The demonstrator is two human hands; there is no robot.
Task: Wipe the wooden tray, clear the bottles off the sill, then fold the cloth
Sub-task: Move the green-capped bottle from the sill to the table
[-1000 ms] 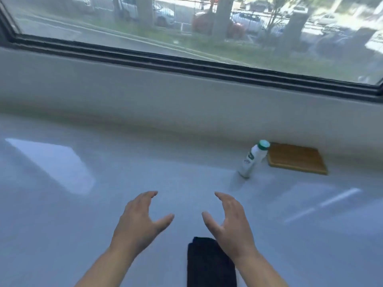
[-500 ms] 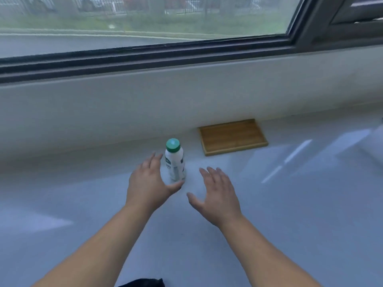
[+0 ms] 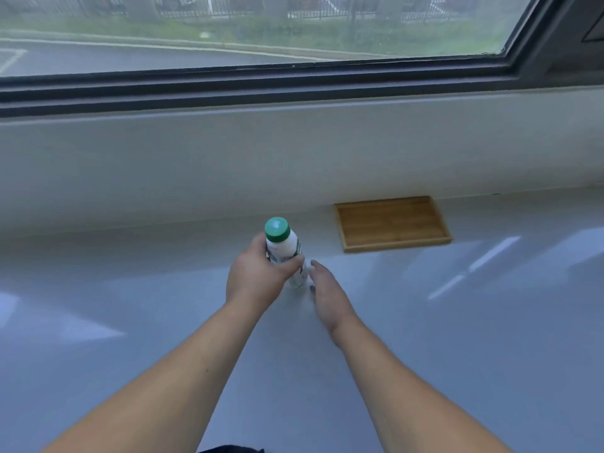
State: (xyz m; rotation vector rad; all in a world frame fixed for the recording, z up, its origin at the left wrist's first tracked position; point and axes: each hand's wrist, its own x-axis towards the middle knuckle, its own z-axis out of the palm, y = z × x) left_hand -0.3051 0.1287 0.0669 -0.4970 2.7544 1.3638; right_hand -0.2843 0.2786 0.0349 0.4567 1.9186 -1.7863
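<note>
A white bottle (image 3: 283,245) with a green cap stands upright on the pale sill (image 3: 130,289). My left hand (image 3: 258,276) is wrapped around its body, thumb across the front. My right hand (image 3: 328,294) hovers just to the bottle's right, fingertips at its lower side, fingers loosely apart and holding nothing. A flat wooden tray (image 3: 392,223) lies empty against the back wall, to the right of the bottle. A dark cloth (image 3: 228,449) shows only as a sliver at the bottom edge.
A low white wall (image 3: 294,158) rises behind the sill up to a dark window frame (image 3: 294,83). Bright reflections lie on the sill surface left and right.
Both hands moved forward to the bottle. My left hand closed around it; my right hand came up beside it. The cloth has slid almost out of view.
</note>
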